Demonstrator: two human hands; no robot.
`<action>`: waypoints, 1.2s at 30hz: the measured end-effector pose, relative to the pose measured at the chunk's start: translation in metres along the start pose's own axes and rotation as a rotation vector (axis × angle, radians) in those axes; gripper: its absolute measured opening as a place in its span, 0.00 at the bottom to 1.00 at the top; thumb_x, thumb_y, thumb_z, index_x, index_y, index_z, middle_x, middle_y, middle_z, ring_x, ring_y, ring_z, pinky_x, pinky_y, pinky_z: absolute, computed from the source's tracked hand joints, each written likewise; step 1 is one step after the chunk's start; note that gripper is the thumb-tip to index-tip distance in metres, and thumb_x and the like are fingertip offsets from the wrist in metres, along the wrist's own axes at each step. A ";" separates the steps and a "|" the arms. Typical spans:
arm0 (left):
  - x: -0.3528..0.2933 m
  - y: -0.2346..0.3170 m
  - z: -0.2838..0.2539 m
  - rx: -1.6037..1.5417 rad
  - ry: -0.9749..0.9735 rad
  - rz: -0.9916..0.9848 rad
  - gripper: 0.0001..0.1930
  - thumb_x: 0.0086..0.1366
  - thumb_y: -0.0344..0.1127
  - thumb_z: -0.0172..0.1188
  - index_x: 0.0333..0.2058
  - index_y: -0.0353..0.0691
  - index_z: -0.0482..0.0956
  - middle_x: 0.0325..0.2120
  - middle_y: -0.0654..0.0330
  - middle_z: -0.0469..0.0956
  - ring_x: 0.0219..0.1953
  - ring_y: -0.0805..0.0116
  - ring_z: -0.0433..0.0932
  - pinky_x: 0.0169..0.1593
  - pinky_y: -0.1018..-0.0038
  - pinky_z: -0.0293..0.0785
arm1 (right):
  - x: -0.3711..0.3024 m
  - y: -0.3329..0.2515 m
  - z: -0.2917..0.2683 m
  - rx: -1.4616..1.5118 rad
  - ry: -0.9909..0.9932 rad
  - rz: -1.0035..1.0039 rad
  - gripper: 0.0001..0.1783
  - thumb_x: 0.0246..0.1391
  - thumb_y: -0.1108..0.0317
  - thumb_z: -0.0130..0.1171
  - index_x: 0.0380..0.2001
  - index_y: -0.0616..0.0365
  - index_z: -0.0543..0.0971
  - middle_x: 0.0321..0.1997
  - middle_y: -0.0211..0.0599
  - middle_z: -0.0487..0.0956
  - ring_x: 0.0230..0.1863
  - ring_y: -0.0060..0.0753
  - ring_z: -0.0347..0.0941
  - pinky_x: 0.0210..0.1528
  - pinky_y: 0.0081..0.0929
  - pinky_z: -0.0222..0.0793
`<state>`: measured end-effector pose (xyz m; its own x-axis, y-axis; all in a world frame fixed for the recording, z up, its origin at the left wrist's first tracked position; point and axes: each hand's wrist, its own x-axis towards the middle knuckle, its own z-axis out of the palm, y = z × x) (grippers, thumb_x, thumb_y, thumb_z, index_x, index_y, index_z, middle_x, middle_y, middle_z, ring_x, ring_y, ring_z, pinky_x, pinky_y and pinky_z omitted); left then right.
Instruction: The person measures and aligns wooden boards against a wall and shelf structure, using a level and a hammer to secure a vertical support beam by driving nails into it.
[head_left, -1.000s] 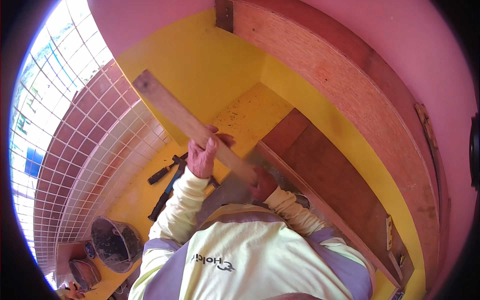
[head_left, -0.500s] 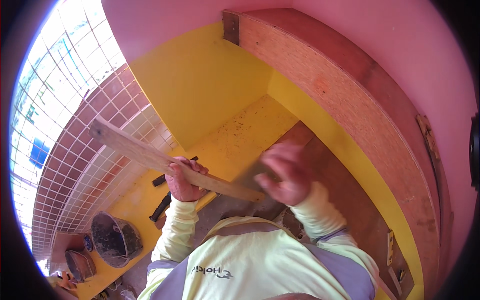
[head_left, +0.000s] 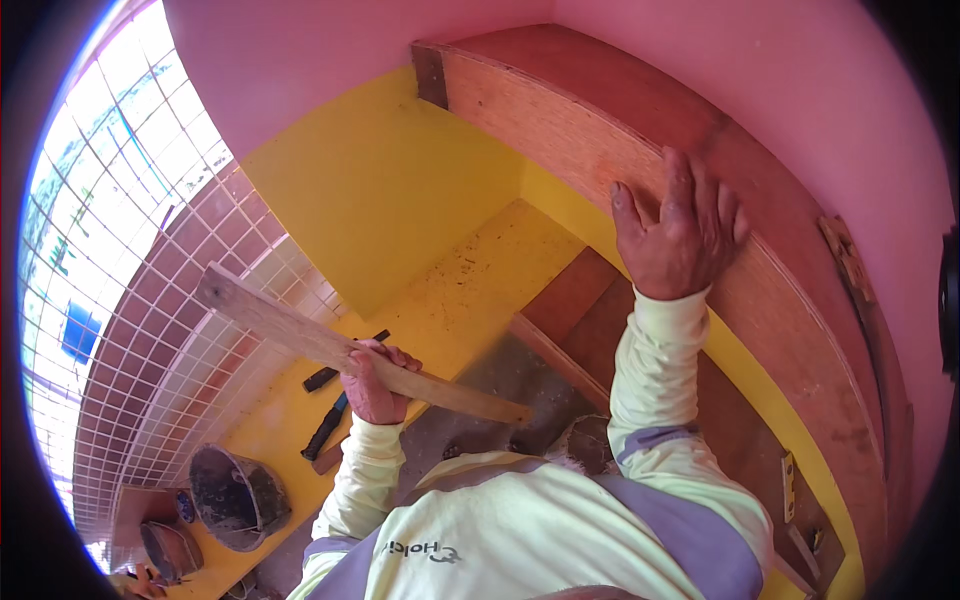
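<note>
My left hand (head_left: pixel 374 385) grips a long flat wooden slat (head_left: pixel 300 335) near its middle. The slat runs from the upper left down to the right, its lower end over a grey cement patch (head_left: pixel 500 375) on the yellow floor. My right hand (head_left: pixel 680 225) is raised with fingers spread, its palm pressed flat on the brown plywood board (head_left: pixel 580 130) that stands along the pink wall. It holds nothing.
A dark bucket (head_left: pixel 232 497) and a second container (head_left: pixel 170 550) stand at the lower left by the tiled wall (head_left: pixel 170 340). Dark hand tools (head_left: pixel 335 415) lie on the yellow floor (head_left: pixel 470 290). A brown wooden step (head_left: pixel 590 310) runs beside the plywood. A small yellow level (head_left: pixel 788 487) lies at the lower right.
My right hand left the slat and rose to rest flat on the plywood board. The slat swung lower and to the left, now held by the left hand alone.
</note>
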<state>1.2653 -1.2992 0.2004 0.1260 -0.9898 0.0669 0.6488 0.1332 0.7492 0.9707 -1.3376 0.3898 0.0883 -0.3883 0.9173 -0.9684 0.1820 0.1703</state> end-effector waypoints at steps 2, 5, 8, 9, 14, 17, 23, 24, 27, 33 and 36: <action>0.000 0.003 0.006 0.035 -0.008 0.003 0.24 0.60 0.60 0.54 0.34 0.43 0.65 0.21 0.58 0.68 0.25 0.61 0.70 0.35 0.60 0.72 | -0.001 -0.001 0.005 0.037 0.037 0.028 0.30 0.38 0.50 0.65 0.44 0.52 0.74 0.41 0.31 0.75 0.39 0.37 0.67 0.42 0.37 0.57; 0.004 0.013 0.008 0.045 -0.052 0.019 0.24 0.60 0.60 0.54 0.34 0.43 0.65 0.21 0.57 0.68 0.25 0.60 0.71 0.34 0.60 0.72 | 0.002 0.000 0.002 0.053 0.038 0.000 0.28 0.38 0.50 0.65 0.42 0.52 0.75 0.40 0.31 0.75 0.38 0.37 0.67 0.41 0.37 0.57; 0.008 0.008 0.010 0.087 -0.034 0.022 0.25 0.59 0.62 0.55 0.34 0.43 0.65 0.21 0.57 0.69 0.24 0.60 0.71 0.33 0.59 0.73 | 0.002 -0.002 -0.002 0.057 0.013 0.034 0.28 0.38 0.50 0.65 0.42 0.53 0.75 0.40 0.32 0.75 0.38 0.37 0.68 0.41 0.36 0.57; 0.013 0.010 0.011 0.084 -0.047 0.031 0.25 0.59 0.62 0.55 0.34 0.43 0.65 0.21 0.57 0.69 0.24 0.60 0.71 0.33 0.59 0.73 | 0.006 -0.001 -0.004 0.051 0.027 0.039 0.28 0.38 0.50 0.65 0.42 0.53 0.75 0.40 0.32 0.75 0.38 0.37 0.68 0.41 0.36 0.57; 0.038 0.018 0.023 0.114 -0.129 0.023 0.33 0.54 0.67 0.56 0.36 0.39 0.66 0.22 0.56 0.70 0.23 0.60 0.72 0.29 0.61 0.74 | 0.002 -0.004 0.004 0.023 0.032 -0.002 0.26 0.40 0.51 0.63 0.41 0.54 0.76 0.39 0.32 0.76 0.39 0.39 0.68 0.43 0.37 0.57; 0.062 0.024 0.045 0.148 -0.206 0.058 0.38 0.53 0.72 0.52 0.36 0.34 0.68 0.22 0.54 0.70 0.23 0.59 0.73 0.28 0.62 0.75 | -0.002 0.011 -0.001 0.222 0.159 -0.154 0.23 0.41 0.54 0.64 0.39 0.55 0.78 0.40 0.34 0.78 0.41 0.40 0.71 0.45 0.37 0.61; 0.117 0.004 0.075 0.033 -0.339 0.105 0.41 0.52 0.74 0.48 0.31 0.31 0.70 0.21 0.51 0.73 0.22 0.57 0.76 0.28 0.63 0.75 | -0.070 0.009 -0.020 0.749 0.074 -0.044 0.14 0.42 0.67 0.66 0.34 0.59 0.79 0.34 0.40 0.79 0.35 0.40 0.75 0.37 0.32 0.69; 0.124 -0.007 0.079 0.097 -0.407 0.137 0.41 0.52 0.74 0.48 0.30 0.30 0.71 0.20 0.51 0.74 0.22 0.58 0.76 0.28 0.64 0.76 | -0.086 0.011 -0.016 0.835 -0.089 0.013 0.13 0.43 0.68 0.66 0.33 0.61 0.79 0.33 0.40 0.78 0.33 0.40 0.75 0.35 0.31 0.70; 0.127 -0.038 0.092 0.245 -0.526 0.154 0.42 0.52 0.76 0.45 0.31 0.31 0.71 0.20 0.51 0.74 0.23 0.58 0.76 0.29 0.64 0.75 | -0.130 0.020 -0.001 0.854 -0.397 0.160 0.13 0.43 0.68 0.66 0.33 0.62 0.78 0.29 0.41 0.78 0.29 0.38 0.74 0.33 0.30 0.71; 0.129 -0.105 0.097 0.241 -0.583 0.114 0.38 0.56 0.70 0.50 0.23 0.29 0.73 0.16 0.53 0.76 0.18 0.64 0.77 0.25 0.70 0.76 | -0.146 0.029 -0.012 0.885 -0.522 0.292 0.13 0.42 0.71 0.67 0.34 0.61 0.79 0.28 0.40 0.78 0.28 0.34 0.75 0.32 0.27 0.71; 0.135 -0.128 0.095 0.255 -0.599 0.090 0.36 0.58 0.68 0.49 0.22 0.30 0.74 0.15 0.54 0.75 0.18 0.66 0.77 0.25 0.71 0.76 | -0.104 0.029 -0.030 0.917 -0.414 0.136 0.12 0.43 0.72 0.67 0.33 0.61 0.79 0.28 0.40 0.78 0.29 0.33 0.75 0.31 0.26 0.71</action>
<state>1.1275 -1.4548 0.1760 -0.3161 -0.8423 0.4365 0.4477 0.2732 0.8514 0.9402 -1.2648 0.3104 0.0446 -0.7302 0.6818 -0.7853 -0.4475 -0.4279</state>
